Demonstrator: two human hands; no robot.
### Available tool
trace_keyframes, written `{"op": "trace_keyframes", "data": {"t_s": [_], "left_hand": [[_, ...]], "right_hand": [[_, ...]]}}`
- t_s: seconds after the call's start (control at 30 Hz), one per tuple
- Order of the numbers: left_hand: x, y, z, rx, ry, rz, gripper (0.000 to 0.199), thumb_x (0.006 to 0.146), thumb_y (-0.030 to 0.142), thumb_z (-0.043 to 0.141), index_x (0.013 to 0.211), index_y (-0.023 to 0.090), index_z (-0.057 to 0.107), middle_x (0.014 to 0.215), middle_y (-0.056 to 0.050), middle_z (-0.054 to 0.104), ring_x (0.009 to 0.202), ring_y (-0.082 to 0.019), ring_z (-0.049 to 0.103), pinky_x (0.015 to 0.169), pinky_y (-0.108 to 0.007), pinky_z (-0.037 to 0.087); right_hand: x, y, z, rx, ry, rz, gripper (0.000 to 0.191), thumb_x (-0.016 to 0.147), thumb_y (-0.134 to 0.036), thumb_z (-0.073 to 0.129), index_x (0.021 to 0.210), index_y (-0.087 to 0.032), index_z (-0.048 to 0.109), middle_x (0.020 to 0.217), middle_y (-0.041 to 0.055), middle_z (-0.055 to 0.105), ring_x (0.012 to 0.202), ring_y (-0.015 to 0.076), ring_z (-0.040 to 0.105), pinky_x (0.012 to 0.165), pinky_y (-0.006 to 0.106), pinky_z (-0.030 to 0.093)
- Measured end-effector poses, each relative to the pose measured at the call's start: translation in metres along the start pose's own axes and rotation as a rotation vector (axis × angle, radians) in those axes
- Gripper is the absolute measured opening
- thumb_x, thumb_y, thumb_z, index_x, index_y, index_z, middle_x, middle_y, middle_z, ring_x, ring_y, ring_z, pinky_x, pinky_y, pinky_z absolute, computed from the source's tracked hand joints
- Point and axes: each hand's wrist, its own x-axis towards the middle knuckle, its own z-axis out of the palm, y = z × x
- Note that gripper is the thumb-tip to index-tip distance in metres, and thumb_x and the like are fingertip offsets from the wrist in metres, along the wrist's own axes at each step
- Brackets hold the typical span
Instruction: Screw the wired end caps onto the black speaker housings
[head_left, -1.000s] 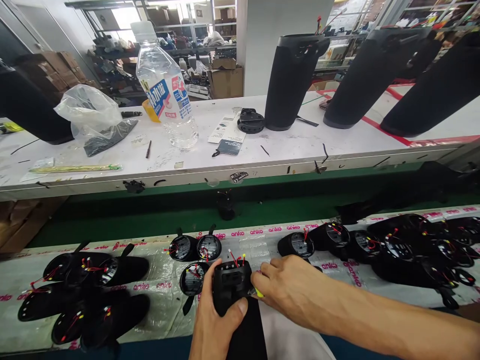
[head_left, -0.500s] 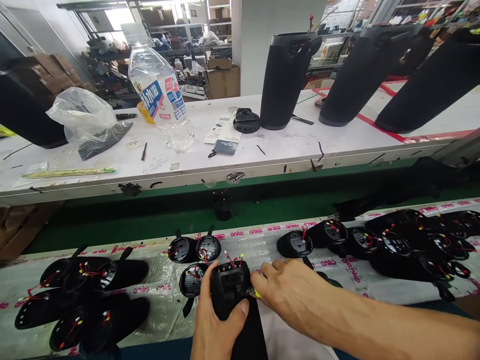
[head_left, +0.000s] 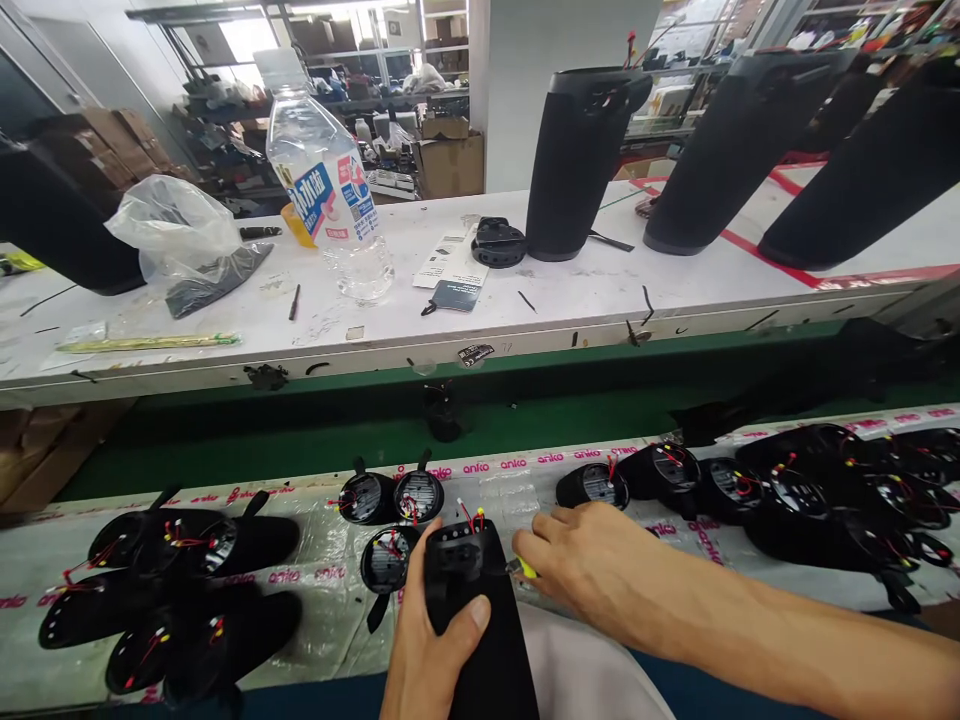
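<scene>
My left hand (head_left: 442, 630) is wrapped around a black fabric-covered speaker (head_left: 491, 650), fingers on its far left side and thumb across the front. Its plastic top end points away from me, and thin red wires with small connectors stick up from it. Just right of the speaker's upper edge, my right hand (head_left: 574, 555) is closed on a small yellow-handled tool (head_left: 525, 569) with a thin metal tip. The tip is at the speaker's side, by the seam between plastic and fabric; whether it touches I cannot tell. My right fingers hide most of the handle.
Several similar speakers lie on the wrapped lower surface to the left (head_left: 255, 545) and right (head_left: 660, 470). Above stands a white bench (head_left: 315, 320) with a plastic bottle (head_left: 322, 190), a clear bag (head_left: 176, 225), a black plastic part (head_left: 498, 243) and upright speakers (head_left: 577, 165).
My right hand has drawn slightly right and up with the yellow tool, showing more of its metal tip. The speaker in my left hand has tilted a little, with more of its fabric visible.
</scene>
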Motion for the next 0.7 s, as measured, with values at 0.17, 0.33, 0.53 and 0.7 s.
{"op": "trace_keyframes", "data": {"t_s": [0.17, 0.33, 0.53, 0.7], "left_hand": [[0.002, -0.003, 0.001, 0.041, 0.009, -0.001, 0.101, 0.075, 0.063, 0.089, 0.160, 0.024, 0.050, 0.155, -0.015, 0.068, 0.151, -0.041, 0.055, 0.130, -0.056, 0.032], [0.005, -0.006, -0.002, 0.095, 0.005, 0.016, 0.100, 0.076, 0.064, 0.088, 0.158, 0.022, 0.049, 0.153, -0.016, 0.069, 0.148, -0.042, 0.057, 0.128, -0.057, 0.032], [0.005, -0.003, 0.002, 0.114, 0.024, 0.042, 0.097, 0.076, 0.059, 0.087, 0.157, 0.021, 0.050, 0.152, -0.017, 0.069, 0.148, -0.041, 0.057, 0.129, -0.059, 0.032], [0.001, 0.006, 0.010, 0.197, 0.101, 0.042, 0.088, 0.075, 0.050, 0.083, 0.154, 0.023, 0.054, 0.140, -0.013, 0.076, 0.138, -0.041, 0.065, 0.122, -0.057, 0.042]], "right_hand": [[-0.004, -0.004, 0.005, -0.087, -0.026, -0.106, 0.024, 0.096, -0.009, 0.069, 0.087, -0.023, 0.052, 0.083, 0.0014, 0.061, 0.069, 0.0197, 0.054, 0.054, 0.040, 0.016], [-0.003, -0.005, 0.006, -0.103, 0.017, -0.088, 0.021, 0.097, -0.012, 0.071, 0.092, -0.023, 0.054, 0.082, 0.0011, 0.058, 0.069, 0.0203, 0.053, 0.053, 0.041, 0.015], [-0.003, -0.006, 0.004, -0.117, -0.003, -0.077, 0.020, 0.095, -0.013, 0.071, 0.094, -0.023, 0.054, 0.080, 0.0009, 0.058, 0.067, 0.0203, 0.053, 0.052, 0.039, 0.018], [-0.008, -0.011, 0.012, -0.146, -0.036, -0.013, 0.016, 0.092, -0.012, 0.068, 0.100, -0.022, 0.058, 0.085, 0.0047, 0.063, 0.069, 0.0214, 0.053, 0.054, 0.037, 0.026]]}}
